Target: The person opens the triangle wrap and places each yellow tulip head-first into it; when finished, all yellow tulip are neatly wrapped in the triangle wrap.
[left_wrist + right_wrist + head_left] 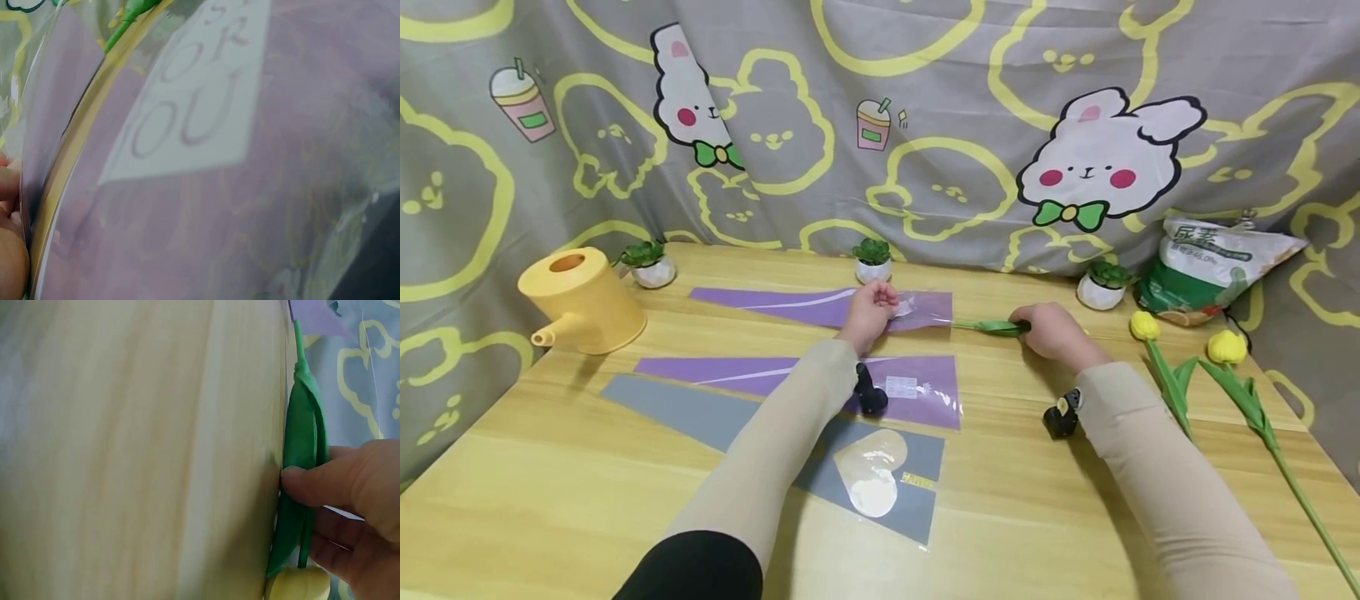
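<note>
At the back of the table, my left hand [871, 317] pinches the edge of a purple flower wrapping sleeve [797, 310]. In the left wrist view, the clear film of that sleeve [206, 231] stands lifted, with a white printed label [194, 119] on it. My right hand [1054, 332] pinches an artificial tulip by its green leaves [996, 327], thumb on one side. The tulip's stem points left, its end at the sleeve's wide opening. In the right wrist view, its yellow head [301, 584] hangs below the fingers.
Nearer lie a second purple sleeve [932, 387] and a grey sleeve with a heart window [917, 521]. Two yellow tulips [1227, 347] lie at the right. A yellow watering can [606, 304], several small potted plants [872, 265] and a green-white bag [1195, 271] stand along the back.
</note>
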The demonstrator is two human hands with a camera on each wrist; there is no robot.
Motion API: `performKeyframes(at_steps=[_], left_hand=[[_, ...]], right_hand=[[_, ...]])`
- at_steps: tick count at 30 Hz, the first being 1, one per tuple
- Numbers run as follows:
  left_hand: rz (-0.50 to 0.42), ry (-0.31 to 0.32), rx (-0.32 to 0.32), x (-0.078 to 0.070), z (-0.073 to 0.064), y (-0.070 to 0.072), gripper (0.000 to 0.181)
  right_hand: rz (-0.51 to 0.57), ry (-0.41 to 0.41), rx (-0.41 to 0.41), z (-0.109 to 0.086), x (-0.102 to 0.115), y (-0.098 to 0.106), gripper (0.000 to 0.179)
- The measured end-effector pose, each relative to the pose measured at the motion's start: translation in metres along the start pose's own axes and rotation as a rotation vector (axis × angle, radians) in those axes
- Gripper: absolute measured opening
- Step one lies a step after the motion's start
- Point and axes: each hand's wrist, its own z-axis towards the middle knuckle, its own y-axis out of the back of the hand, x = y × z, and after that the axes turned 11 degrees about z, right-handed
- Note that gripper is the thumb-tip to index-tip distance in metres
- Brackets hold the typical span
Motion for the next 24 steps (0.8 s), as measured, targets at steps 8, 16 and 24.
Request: performKeyframes(at_steps=[8,16,24], left_hand=[[0.244,-0.116,0.075,-0.001,0.001,0.002,0.025],[0.533,-0.2,0.137,-0.011,-0.002,0.011,0.016],[0.744,-0.228,0.033,-0.022,-0.006,0.004,0.011]], right_hand=[[0.065,-0.003,-0.02,-0.006,-0.003,0.004,0.026],[0.103,0.06,-0.11,-0.01,-0.003,0.009,0.02],[0.132,0.096,-0.188,-0.011,0.003,0.01,0.017]])
